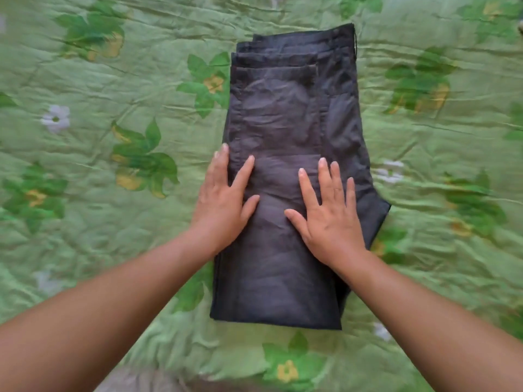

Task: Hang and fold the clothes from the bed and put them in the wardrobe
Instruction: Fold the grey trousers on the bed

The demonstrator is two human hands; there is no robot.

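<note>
this is looking like a bedroom in a home: a green quilted bedspread (113,250) printed with leaves and flowers is filling the view, and folded dark trousers (288,171) are lying at its centre, waistband toward 12 o'clock.

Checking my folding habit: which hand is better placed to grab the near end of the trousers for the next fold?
Probably the left hand: it sits at the trousers' left edge. The right hand lies flat further in.
</note>
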